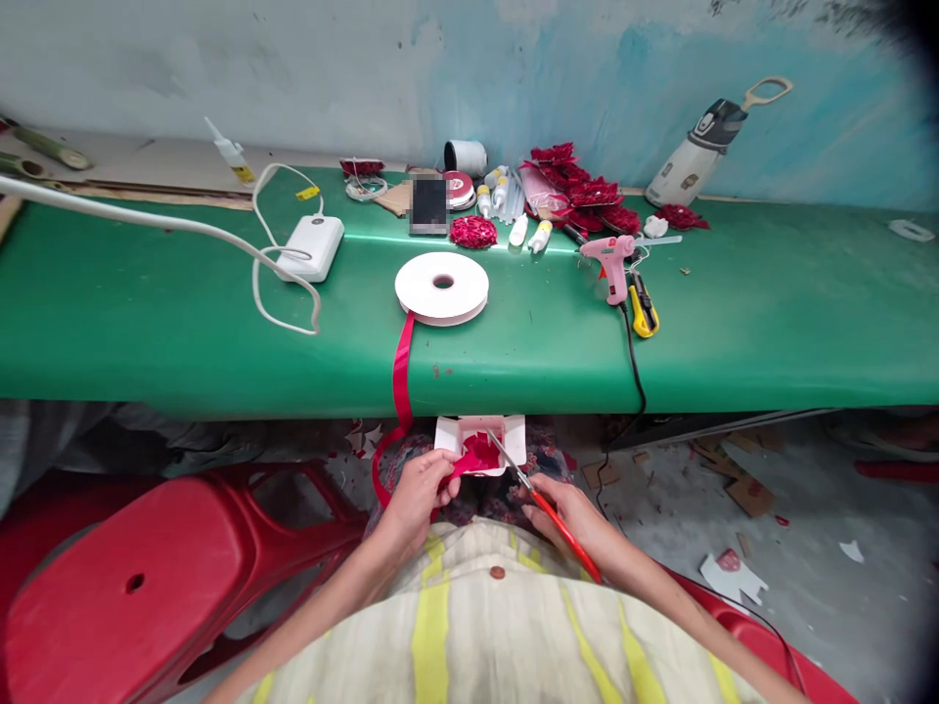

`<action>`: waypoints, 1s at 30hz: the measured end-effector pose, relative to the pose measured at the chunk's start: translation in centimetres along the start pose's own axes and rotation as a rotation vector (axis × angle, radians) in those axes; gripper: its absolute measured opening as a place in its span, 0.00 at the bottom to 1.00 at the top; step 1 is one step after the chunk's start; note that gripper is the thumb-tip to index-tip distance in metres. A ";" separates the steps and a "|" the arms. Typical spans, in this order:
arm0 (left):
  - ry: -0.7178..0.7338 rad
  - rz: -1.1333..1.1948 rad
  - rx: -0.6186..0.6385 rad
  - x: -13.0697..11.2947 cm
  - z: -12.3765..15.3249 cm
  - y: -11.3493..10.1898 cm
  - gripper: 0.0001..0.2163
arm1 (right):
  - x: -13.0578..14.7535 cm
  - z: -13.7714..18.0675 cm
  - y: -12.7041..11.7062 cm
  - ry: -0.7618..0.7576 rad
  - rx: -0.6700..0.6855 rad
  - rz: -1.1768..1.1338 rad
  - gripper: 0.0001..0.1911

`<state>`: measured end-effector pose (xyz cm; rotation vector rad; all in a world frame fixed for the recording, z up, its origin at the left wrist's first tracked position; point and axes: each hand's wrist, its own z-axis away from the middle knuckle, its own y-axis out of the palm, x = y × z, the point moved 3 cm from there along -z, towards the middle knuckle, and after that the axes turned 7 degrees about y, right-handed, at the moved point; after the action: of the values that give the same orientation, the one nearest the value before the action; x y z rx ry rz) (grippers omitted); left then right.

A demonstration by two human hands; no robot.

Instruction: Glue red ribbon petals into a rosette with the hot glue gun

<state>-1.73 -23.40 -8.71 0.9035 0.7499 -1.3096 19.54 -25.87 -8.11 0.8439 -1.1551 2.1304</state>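
Below the green desk [147,323], the left hand [415,489] is pinching red ribbon [401,372]; at 3 o'clock, the right hand [581,516] is gripping scissors [564,534].

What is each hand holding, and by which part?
Left hand pinches the glossy red ribbon near its free end; right hand grips the red-handled metal scissors by their handles.

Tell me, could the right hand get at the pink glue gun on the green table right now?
Probably yes: the glue gun lies uncovered on the table, with nothing between. But the right hand grips scissors and the left hand pinches red ribbon, so neither is free.
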 end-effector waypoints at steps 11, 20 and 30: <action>0.113 0.017 0.014 -0.7 -0.9 0.8 0.14 | -1.8 0.8 0.7 -0.002 -0.011 -0.091 0.09; 0.055 0.038 -0.031 0.1 -1.3 1.2 0.16 | -1.5 0.5 1.4 -0.013 0.037 -0.059 0.13; 0.030 0.007 0.017 0.2 -1.1 1.4 0.13 | 0.9 0.4 1.3 -0.004 0.134 0.034 0.11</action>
<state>-0.30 -22.51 -9.20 0.9407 0.7592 -1.3010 18.19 -26.69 -7.91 0.8943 -1.0446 2.2553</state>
